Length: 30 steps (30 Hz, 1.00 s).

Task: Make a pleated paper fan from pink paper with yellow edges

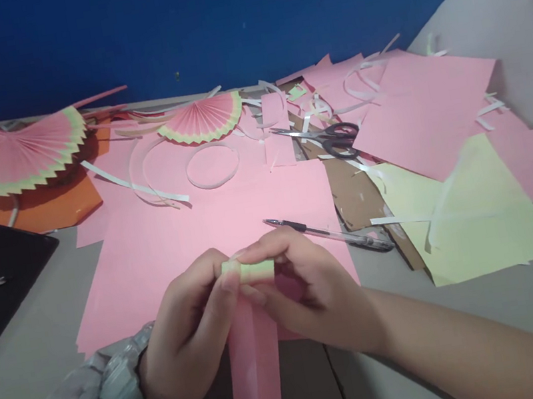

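Note:
Between my two hands is a folded paper strip (257, 369), pink along its length with a yellow-green end. My left hand (190, 326) pinches the left side of that end, thumb on top. From the right, my right hand (311, 287) grips the same end between thumb and fingers. The pink length hangs down toward me, past the table's front edge. Under and beyond my hands lie pink sheets (155, 264). A pen (327, 233) rests just past my right hand, partly on the pink sheets.
Two pleated pink paper fans with yellow-green zigzag rims, a larger fan (11, 152) and a smaller fan (203, 118), lie at the back. Scissors (332, 138), yellow paper (482, 219), cardboard (357, 195) and white strips are on the right. A black tablet-like slab (2, 288) lies left.

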Each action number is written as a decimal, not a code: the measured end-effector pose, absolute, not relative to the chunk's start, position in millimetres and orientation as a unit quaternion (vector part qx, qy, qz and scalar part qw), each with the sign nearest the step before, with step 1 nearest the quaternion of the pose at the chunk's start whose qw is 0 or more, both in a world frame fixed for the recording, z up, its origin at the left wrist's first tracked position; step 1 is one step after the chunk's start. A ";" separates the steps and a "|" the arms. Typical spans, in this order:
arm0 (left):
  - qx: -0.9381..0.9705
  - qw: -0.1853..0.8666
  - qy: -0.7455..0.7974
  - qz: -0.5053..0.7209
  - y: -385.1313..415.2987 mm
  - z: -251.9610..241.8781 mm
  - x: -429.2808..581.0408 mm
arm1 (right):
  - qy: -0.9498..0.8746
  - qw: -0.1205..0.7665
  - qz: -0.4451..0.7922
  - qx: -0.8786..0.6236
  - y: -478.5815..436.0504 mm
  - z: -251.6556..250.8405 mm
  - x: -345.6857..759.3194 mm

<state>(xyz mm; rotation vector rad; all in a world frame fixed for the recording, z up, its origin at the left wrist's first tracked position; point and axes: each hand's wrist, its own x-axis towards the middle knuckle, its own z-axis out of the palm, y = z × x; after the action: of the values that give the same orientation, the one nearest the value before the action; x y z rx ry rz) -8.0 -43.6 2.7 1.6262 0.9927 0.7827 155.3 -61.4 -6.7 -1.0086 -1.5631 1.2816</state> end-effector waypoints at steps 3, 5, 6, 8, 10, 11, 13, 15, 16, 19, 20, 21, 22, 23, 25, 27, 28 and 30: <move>0.673 0.514 0.418 0.328 -43.5 1.7 -7.3 | -0.619 0.433 0.517 -0.402 -62.4 -8.1 154.8; 0.671 0.515 0.423 0.326 -43.4 1.2 -6.8 | -0.620 0.436 0.513 -0.402 -62.6 -8.6 154.7; 0.669 0.515 0.428 0.322 -43.3 1.1 -6.6 | -0.620 0.436 0.512 -0.404 -62.6 -8.7 154.7; 0.667 0.511 0.439 0.317 -43.5 1.1 -6.6 | -0.618 0.429 0.514 -0.411 -62.3 -9.0 154.9; 0.668 0.504 0.447 0.317 -43.9 1.4 -7.0 | -0.615 0.426 0.515 -0.419 -61.6 -9.3 154.9; 0.668 0.500 0.450 0.319 -44.2 1.6 -7.4 | -0.613 0.427 0.515 -0.420 -61.1 -9.5 154.7; 0.670 0.493 0.455 0.319 -44.9 1.9 -8.2 | -0.609 0.430 0.518 -0.420 -60.1 -9.6 154.1; 0.673 0.486 0.460 0.314 -45.2 2.2 -8.9 | -0.604 0.434 0.524 -0.416 -59.3 -9.3 153.3; 0.676 0.483 0.461 0.312 -45.2 2.3 -9.0 | -0.600 0.435 0.529 -0.412 -59.1 -8.9 152.9; 0.685 0.474 0.457 0.312 -44.1 2.8 -8.3 | -0.582 0.441 0.557 -0.397 -59.2 -7.5 151.9; 0.688 0.471 0.456 0.312 -43.5 3.0 -7.7 | -0.576 0.442 0.566 -0.391 -59.4 -7.1 151.8; 0.690 0.468 0.456 0.311 -42.8 3.2 -7.1 | -0.571 0.443 0.573 -0.386 -59.6 -6.8 151.8; 0.692 0.467 0.456 0.309 -42.1 3.3 -6.4 | -0.569 0.443 0.578 -0.383 -59.7 -6.6 151.8; 0.693 0.467 0.456 0.307 -41.6 3.5 -5.9 | -0.568 0.442 0.580 -0.381 -59.8 -6.4 152.0; 0.694 0.467 0.455 0.306 -40.9 3.8 -5.4 | -0.570 0.437 0.583 -0.380 -59.6 -6.2 152.6; 0.697 0.465 0.453 0.305 -41.0 3.9 -5.7 | -0.571 0.434 0.585 -0.380 -59.1 -5.8 153.6; 0.699 0.465 0.451 0.304 -41.2 3.8 -6.1 | -0.571 0.429 0.587 -0.382 -58.7 -5.4 154.2; 0.702 0.468 0.443 0.304 -41.8 3.6 -7.0 | -0.571 0.410 0.592 -0.394 -57.5 -4.1 155.3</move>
<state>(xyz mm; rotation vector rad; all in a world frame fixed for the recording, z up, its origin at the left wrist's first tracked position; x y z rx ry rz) -7.0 -41.8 3.6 1.7214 1.0878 0.7451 155.3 -57.5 -4.1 -0.9926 -1.4385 1.4912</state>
